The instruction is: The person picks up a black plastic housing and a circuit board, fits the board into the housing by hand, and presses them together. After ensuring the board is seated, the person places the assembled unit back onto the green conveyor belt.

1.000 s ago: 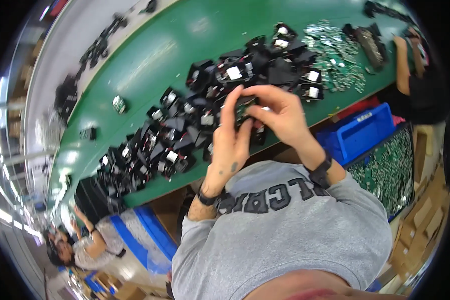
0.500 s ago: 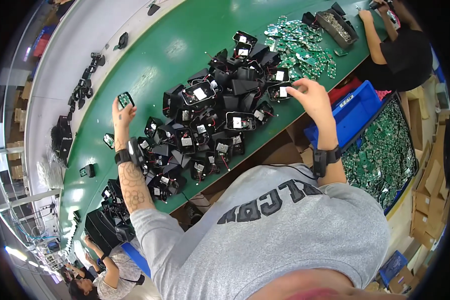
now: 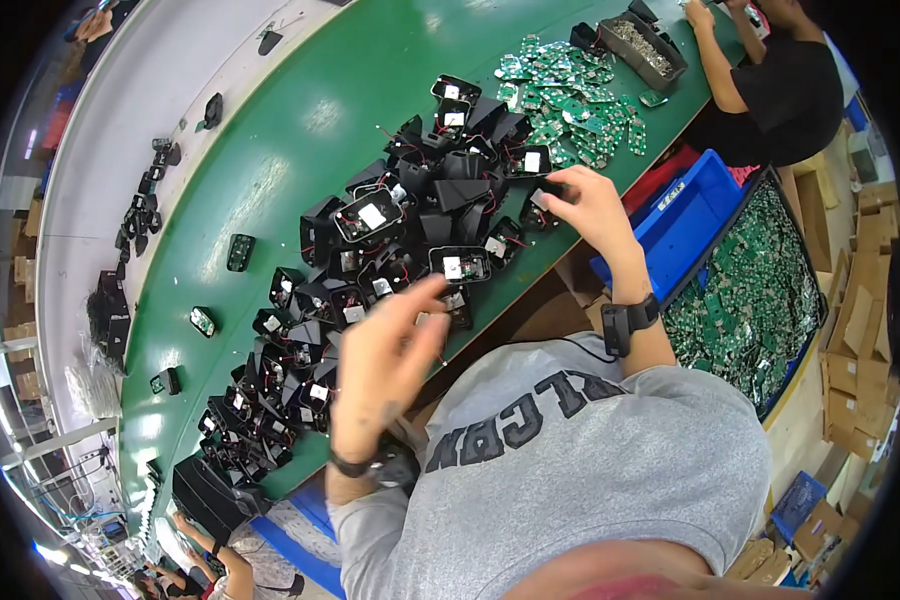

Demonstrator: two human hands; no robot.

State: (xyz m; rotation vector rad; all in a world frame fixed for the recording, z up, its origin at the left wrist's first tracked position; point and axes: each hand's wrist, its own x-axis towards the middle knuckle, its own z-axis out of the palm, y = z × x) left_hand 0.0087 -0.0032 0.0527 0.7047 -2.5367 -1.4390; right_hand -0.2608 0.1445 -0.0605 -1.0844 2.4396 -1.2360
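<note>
My left hand (image 3: 385, 360) is over the near side of a heap of black plastic housings (image 3: 462, 196). It is blurred, with thumb and fingers apart and nothing seen between them. At the heap's right edge, my right hand (image 3: 595, 208) is closed on a small black housing (image 3: 538, 210), which is tilted. Red wires and white-labelled parts show inside many of the open housings. Left of the heap, a black housing (image 3: 240, 252) lies by itself on the green table (image 3: 300, 150). Another one, showing a green circuit board (image 3: 202, 321), is nearer to me.
Loose green circuit boards (image 3: 575, 100) are piled beyond the heap, beside a tray of small metal parts (image 3: 642, 50). A blue bin (image 3: 678, 215) and a container of boards (image 3: 740, 290) stand at my right. A co-worker in black (image 3: 785, 105) works at the far right.
My left hand has set down the housing it held on the left of the table and swung right, to the heap. My right hand has taken hold of a housing and tilted it.
</note>
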